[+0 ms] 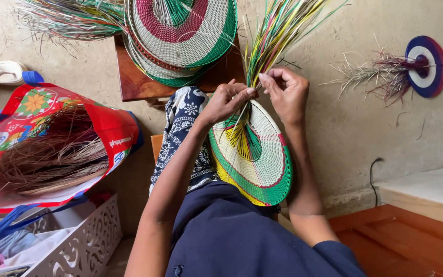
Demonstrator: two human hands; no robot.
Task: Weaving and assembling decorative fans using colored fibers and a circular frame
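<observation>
A half-woven fan [260,159] in cream, green, red and yellow rests on my lap, its loose coloured strands [278,31] fanning upward. My left hand [226,100] pinches strands at the fan's top edge, on the left. My right hand [285,90] grips the strand bundle just right of it, fingers curled around the strands. Both hands almost touch above the fan's centre.
Several finished fans [180,36] lie stacked on a small wooden stool [134,82]. A red bag [114,128] holds dry brown fibres [52,154]. A blue, white and purple fan [426,65] lies on the floor at right. White carved basket [83,246] bottom left, wooden ledge [411,241] bottom right.
</observation>
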